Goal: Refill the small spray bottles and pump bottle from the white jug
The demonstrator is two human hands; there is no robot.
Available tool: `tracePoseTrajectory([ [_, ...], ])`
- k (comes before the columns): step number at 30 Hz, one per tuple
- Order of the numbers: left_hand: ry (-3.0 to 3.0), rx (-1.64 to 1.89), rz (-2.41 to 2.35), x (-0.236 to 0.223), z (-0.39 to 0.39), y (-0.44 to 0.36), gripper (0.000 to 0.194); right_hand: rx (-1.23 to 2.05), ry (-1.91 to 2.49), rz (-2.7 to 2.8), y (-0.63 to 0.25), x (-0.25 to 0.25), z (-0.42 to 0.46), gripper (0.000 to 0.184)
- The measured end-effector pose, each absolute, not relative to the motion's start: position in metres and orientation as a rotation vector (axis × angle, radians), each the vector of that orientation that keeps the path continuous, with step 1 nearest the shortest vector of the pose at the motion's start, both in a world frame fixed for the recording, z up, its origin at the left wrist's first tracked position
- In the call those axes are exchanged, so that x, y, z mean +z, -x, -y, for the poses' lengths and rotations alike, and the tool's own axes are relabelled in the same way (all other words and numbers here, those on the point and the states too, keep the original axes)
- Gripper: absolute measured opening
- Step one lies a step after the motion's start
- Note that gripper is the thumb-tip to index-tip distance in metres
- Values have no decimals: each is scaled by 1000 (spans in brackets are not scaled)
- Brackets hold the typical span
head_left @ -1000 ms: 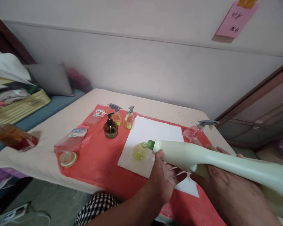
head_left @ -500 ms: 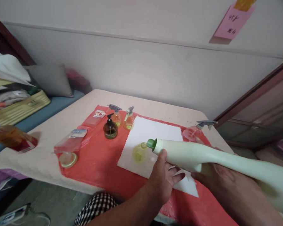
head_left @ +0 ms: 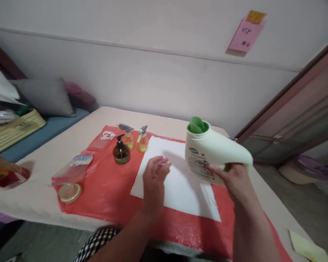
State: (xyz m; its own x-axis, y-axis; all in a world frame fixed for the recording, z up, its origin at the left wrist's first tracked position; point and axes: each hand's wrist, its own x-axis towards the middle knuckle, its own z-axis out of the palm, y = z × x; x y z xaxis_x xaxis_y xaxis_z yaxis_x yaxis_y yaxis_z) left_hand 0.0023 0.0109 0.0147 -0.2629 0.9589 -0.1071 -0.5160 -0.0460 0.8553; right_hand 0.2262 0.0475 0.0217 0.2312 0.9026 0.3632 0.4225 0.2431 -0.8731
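Note:
My right hand (head_left: 232, 178) is wrapped around the handle of a pale green detergent jug (head_left: 205, 156), tilted slightly, with its uncapped mouth and green pour spout (head_left: 197, 125) facing up. Over the white sheet (head_left: 180, 182), my left hand (head_left: 154, 180) is raised with its fingers loosely curved and apart. I see nothing in it. The small yellowish bottle seen earlier on the sheet is out of sight, probably behind this hand. To the left stand a brown pump bottle (head_left: 121, 152) and two clear spray bottles (head_left: 129, 140) with grey trigger heads.
Red plastic sheeting (head_left: 112, 185) covers part of the pale table. On it lie clear packets (head_left: 73, 168) and a round lid (head_left: 70, 192). A bottle of amber liquid (head_left: 5, 173) is at far left. A yellow pad (head_left: 307, 247) lies at the near right corner.
The jug has swung from lying level, spout pointing left, to nearly upright at the right. My left hand has let go of its neck and moved left over the sheet.

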Motion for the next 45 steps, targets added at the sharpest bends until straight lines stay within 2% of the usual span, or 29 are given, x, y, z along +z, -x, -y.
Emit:
tracePoseTrajectory([
  [3,-631,1640,-1084,14,-19,22,40,783,1115,1138,-205,3,-71,73],
  [8,-748,1487,-1238,-4,-30,47,48,856,817,966,-157,-28,-113,70],
  [14,-1062,1122,-1463,-32,-43,59,80,872,979,1051,-120,-69,-138,65],
  [18,-1212,957,-1470,-47,-46,59,92,803,1246,1222,-119,-78,-127,59],
  [28,-1275,896,-1538,-75,-42,49,89,350,2048,1361,-190,-57,-72,34],
  [33,-1271,935,-1572,-84,-41,42,76,382,2191,1286,-223,-78,-75,26],
  [37,-1266,963,-1602,-82,-40,34,64,479,2106,1144,-226,-92,-82,14],
  [39,-1275,972,-1594,-78,-38,30,63,520,2000,1044,-228,-89,-86,14],
  [45,-1332,939,-1461,-60,-27,12,77,597,1349,785,-237,-39,-92,39],
])
